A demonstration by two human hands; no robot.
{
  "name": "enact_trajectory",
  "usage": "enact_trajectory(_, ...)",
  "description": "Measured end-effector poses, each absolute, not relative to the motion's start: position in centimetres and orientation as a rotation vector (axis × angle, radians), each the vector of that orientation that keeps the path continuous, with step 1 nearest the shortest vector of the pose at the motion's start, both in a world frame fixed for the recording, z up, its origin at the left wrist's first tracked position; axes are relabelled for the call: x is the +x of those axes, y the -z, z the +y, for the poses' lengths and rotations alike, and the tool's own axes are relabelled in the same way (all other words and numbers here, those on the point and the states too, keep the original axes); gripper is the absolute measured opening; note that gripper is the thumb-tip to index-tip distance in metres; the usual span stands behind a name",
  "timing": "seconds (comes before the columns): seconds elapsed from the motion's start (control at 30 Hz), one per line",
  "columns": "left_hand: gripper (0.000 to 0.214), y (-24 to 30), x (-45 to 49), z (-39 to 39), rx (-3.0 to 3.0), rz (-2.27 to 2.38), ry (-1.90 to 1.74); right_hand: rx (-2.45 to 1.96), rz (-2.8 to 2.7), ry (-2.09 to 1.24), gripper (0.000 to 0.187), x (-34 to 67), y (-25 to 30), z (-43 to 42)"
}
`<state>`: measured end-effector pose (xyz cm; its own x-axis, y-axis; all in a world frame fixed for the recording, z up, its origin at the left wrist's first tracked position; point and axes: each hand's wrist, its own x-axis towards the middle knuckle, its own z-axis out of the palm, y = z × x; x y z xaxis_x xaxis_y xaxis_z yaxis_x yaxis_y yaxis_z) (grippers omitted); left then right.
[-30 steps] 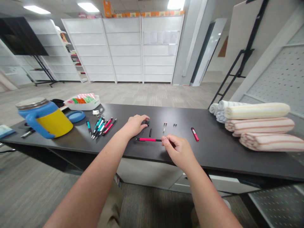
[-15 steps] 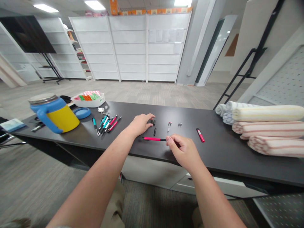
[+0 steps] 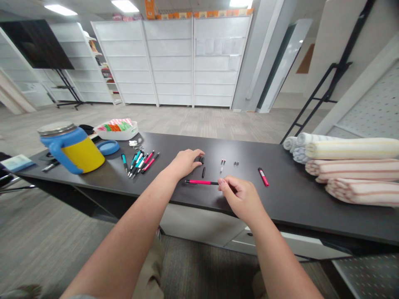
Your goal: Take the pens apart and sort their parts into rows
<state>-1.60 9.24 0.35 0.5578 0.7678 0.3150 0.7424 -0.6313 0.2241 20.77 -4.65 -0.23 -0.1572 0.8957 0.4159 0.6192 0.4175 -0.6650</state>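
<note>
My right hand (image 3: 241,197) pinches the right end of a thin pink and black pen part (image 3: 199,182) that lies along the black table (image 3: 187,195). My left hand (image 3: 184,162) rests on the table with curled fingers, its fingertips on a small black pen piece (image 3: 202,159). Another short black piece (image 3: 203,172) lies just below it. Two tiny metal parts (image 3: 222,162) (image 3: 236,163) sit further right, and a short red pen piece (image 3: 263,177) lies beyond them.
A bunch of teal, pink and black pens (image 3: 140,161) lies left of my left hand. A yellow and blue jug (image 3: 73,149), a blue lid (image 3: 107,147) and a white tray (image 3: 116,130) stand at the far left. Rolled striped towels (image 3: 352,166) fill the right end.
The view swung slightly left a second ago, then held. Both hands stay in nearly the same places on the table; the pink pen part has not shifted.
</note>
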Motion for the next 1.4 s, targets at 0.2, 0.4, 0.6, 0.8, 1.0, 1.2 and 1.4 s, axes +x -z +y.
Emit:
enact_trajectory(0.2,0.038,-0.3,-1.7,9.3,2.696,1.320,-0.603,-1.299,-1.867,-0.443,0.041,20.7,0.2,-4.7)
enact_trajectory(0.4,0.039,-0.3,-1.8,9.3,2.679,1.318,-0.608,-1.292,-1.866,-0.441,0.040,20.8,0.2,-4.7)
enact_trajectory(0.6,0.039,-0.3,-1.8,9.3,2.673,1.312,-0.612,-1.303,-1.868,-0.443,0.041,20.8,0.2,-4.8)
enact_trajectory(0.8,0.040,-0.1,-2.0,9.3,2.669,1.304,-0.626,-1.308,-1.860,-0.445,0.041,20.8,0.1,-4.8)
enact_trajectory(1.0,0.027,-2.3,-2.5,7.8,2.668,1.276,-0.832,-1.316,-1.849,-0.439,0.042,20.9,0.2,-4.7)
enact_trajectory(1.2,0.042,-3.9,-1.9,0.8,2.876,1.156,-0.862,-1.332,-1.852,-0.394,0.043,20.8,0.3,-4.6)
enact_trajectory(1.4,0.033,-0.4,-1.8,-2.7,3.120,1.172,-0.641,-1.300,-1.934,-0.405,0.046,20.7,0.3,-4.7)
